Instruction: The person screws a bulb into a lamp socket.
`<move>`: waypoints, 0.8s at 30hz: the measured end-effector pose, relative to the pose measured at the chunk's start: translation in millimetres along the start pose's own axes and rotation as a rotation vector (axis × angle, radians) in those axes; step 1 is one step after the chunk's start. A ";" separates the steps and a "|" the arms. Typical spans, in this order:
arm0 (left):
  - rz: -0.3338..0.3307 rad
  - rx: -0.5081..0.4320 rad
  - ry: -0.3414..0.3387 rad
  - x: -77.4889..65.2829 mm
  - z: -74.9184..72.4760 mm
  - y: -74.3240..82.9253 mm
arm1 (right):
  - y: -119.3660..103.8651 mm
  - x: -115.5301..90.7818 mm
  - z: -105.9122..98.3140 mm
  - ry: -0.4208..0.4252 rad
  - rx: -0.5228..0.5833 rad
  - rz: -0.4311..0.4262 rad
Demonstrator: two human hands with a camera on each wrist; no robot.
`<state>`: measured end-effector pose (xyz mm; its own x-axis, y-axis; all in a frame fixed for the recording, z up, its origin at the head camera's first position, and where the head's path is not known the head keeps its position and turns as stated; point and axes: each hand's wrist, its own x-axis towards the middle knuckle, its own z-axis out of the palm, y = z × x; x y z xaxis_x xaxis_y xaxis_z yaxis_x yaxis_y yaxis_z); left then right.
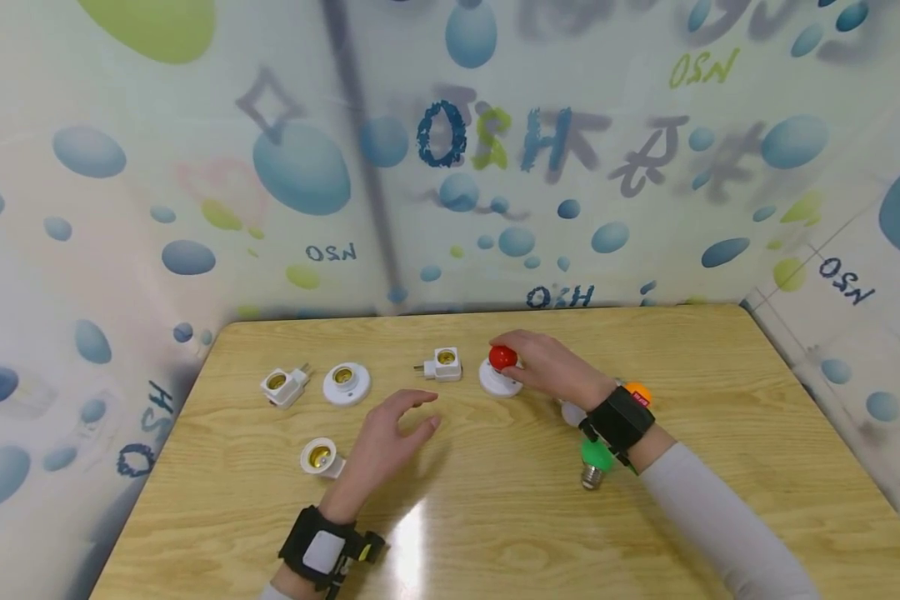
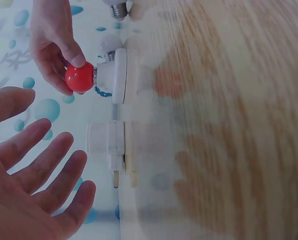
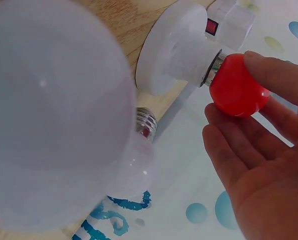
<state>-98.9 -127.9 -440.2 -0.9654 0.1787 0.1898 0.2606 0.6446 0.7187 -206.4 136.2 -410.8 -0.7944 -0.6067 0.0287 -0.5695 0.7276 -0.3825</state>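
Observation:
My right hand pinches a red light bulb between thumb and fingers, over a round white lamp holder. In the right wrist view, the red bulb has its metal screw base at the mouth of the lamp holder, with some of the metal still showing. My left hand is held above the table, empty, its fingers spread and relaxed in the left wrist view. Nearest to its fingertips is a white plug-in socket with a brass-coloured inside.
On the left lie another plug-in socket, a second round lamp holder and a white angled socket. Around my right wrist are a green bulb, an orange bulb and a white bulb. A patterned curtain hangs behind the table.

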 end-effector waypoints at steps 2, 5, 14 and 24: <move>-0.004 -0.002 -0.002 -0.2 -0.3 0.2 | -0.1 0.1 0.1 -0.004 0.001 0.001; -0.007 -0.006 -0.010 -0.4 -0.1 0.0 | -0.4 -0.7 -1.3 -0.013 0.001 0.007; -0.003 0.001 -0.041 2.9 -0.4 0.5 | 3.0 -26.7 -21.3 0.065 0.038 0.030; -0.004 -0.014 -0.007 16.1 1.1 4.3 | 4.1 -61.8 -37.1 0.240 0.099 0.054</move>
<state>-113.3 -121.5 -434.8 -0.9665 0.1810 0.1823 0.2563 0.6350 0.7288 -167.5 188.6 -379.8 -0.8573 -0.4657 0.2196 -0.5107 0.7150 -0.4774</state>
